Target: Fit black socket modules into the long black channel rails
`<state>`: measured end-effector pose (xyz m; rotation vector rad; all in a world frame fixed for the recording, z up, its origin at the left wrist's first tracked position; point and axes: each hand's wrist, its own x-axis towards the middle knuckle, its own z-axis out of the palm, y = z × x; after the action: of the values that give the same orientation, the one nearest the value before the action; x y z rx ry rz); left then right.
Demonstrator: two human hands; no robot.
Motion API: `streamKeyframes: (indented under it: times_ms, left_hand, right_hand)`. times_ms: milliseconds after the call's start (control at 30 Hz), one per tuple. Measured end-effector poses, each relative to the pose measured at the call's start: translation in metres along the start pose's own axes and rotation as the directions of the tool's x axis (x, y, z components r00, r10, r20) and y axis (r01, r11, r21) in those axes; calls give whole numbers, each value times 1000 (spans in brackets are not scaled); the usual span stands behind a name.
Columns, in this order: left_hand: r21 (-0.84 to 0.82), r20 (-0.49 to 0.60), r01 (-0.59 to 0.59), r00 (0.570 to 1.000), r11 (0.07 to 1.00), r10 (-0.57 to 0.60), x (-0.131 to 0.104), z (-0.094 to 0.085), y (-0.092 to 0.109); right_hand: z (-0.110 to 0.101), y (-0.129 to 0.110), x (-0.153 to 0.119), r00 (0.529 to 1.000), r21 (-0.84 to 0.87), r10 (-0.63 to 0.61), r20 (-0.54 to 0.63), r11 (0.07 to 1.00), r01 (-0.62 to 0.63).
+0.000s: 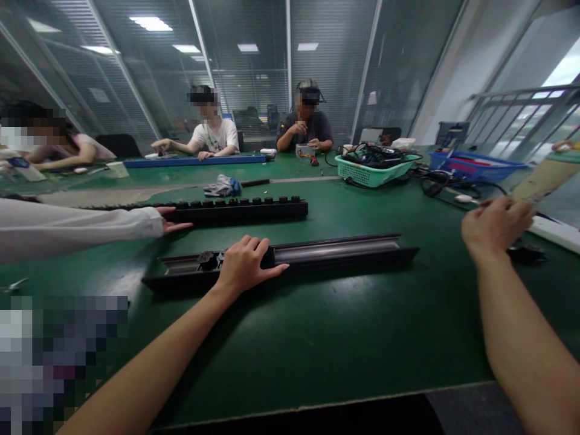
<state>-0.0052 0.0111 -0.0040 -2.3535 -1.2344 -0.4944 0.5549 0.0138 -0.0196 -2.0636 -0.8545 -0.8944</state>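
A long black channel rail point(344, 251) with a bare metallic groove lies across the green table in front of me. My left hand point(244, 263) reaches over its middle, fingers curled on a black block point(268, 257) seated in the groove, thumb stretched along the near side. Just left of that hand, another small black part point(208, 260) sits in the channel. Off to the right, my right hand point(496, 226) has its fingers bent inward; what they hold, if anything, is hidden. Close by are a pale cup with a green lid point(550, 175) and a dark object point(528, 254).
Behind the channel lies a second black rail point(244, 211) topped with several black blocks; a co-worker's hand point(176, 222) touches it. Grey-blue gloves point(223, 186), a green basket of cables point(367, 172), a blue basket point(475, 172) and a long blue bar point(194, 162) are farther back, near seated people.
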Motion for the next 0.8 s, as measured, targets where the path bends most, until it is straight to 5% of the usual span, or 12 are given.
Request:
streamKeyframes:
  times_ms: [167,300,367,500,567,667,800]
  left_hand:
    - [6,1,4,1000,1000,-4,-1,-1,1]
    - [2,-3,0,1000,1000,0,-2,-2,0]
    - [4,-4,-1,1000,1000,1,-2,-3,0]
    - [5,-6,1,1000,1000,-1,-3,-4,1]
    - [0,-3,0,1000,1000,0,-3,-5,2]
    - [-8,11,7,1000,1000,-7,-3,-5,2]
    - [-14,32,18,999,1000,-17,-4,-3,2]
  right_hand:
    - [-33,-72,-20,975,190,-218,33,959,208]
    - [-67,-141,-62,883,479,-469,32,782,398]
    - [-85,-173,-89,772,632,-629,92,636,443]
    - [-117,-219,-139,408,831,-900,154,341,439]
    - [-128,-235,-156,298,869,-941,160,277,409]
    - [-132,-254,-172,257,907,-951,169,252,337]
    - [-126,-279,-184,281,938,-940,194,261,227]
